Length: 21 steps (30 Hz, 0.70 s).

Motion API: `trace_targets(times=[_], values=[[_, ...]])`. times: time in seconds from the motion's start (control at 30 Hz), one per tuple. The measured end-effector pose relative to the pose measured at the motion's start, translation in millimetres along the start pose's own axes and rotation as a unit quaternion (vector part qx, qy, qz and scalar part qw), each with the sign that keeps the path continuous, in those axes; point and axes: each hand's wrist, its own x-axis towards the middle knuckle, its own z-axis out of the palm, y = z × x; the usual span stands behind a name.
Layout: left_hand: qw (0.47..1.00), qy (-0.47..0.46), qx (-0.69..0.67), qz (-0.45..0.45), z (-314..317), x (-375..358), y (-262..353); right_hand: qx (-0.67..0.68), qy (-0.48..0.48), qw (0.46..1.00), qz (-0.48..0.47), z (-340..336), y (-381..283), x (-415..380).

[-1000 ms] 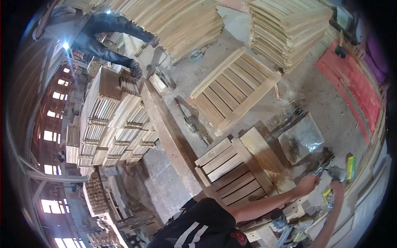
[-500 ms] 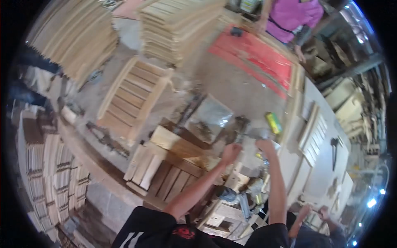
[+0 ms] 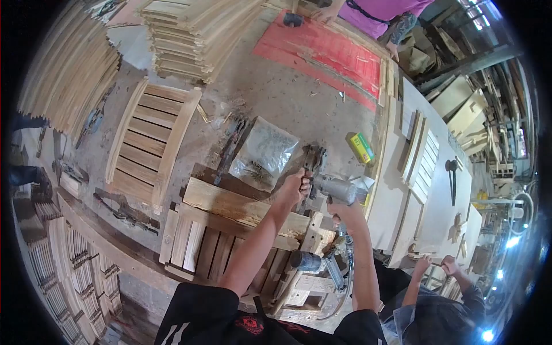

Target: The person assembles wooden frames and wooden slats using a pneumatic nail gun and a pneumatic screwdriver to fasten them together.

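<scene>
1. Nail gun [image 3: 338, 188] is near a yellow-green box [image 3: 360, 148] and plastic bag [image 3: 267, 150].
2. Right hand [image 3: 345, 213] grips its handle.
3. Left hand [image 3: 298, 184] curls beside its dark front end; I cannot tell its grip.

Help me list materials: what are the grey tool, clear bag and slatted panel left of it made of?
Grey tool: probably metal, satin-looking, from its grey sheen. Clear bag: likely thin plastic film, glossy, with creases and glare. Slatted panel: wood, apparently unpainted, showing grain and varied tan tones.
</scene>
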Motion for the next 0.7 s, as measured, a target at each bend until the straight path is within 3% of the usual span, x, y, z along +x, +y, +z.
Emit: trace_targets(times=[0.2, 0.43, 0.7], values=[[0.996, -0.046, 0.030, -0.063, -12.5, 30.3, 0.8, -0.056, 0.057, 0.997, -0.003, 1.5, 31.1, 31.2], [0.990, -0.095, 0.023, -0.105, -15.0, 45.0, 8.3, -0.118, 0.093, 0.989, 0.000, 11.0, 19.9, 40.5], [0.958, -0.214, -0.142, -0.128, -21.1, 62.1, 13.8, -0.154, 0.117, 0.981, -0.014, 22.5, 15.2, 63.6]])
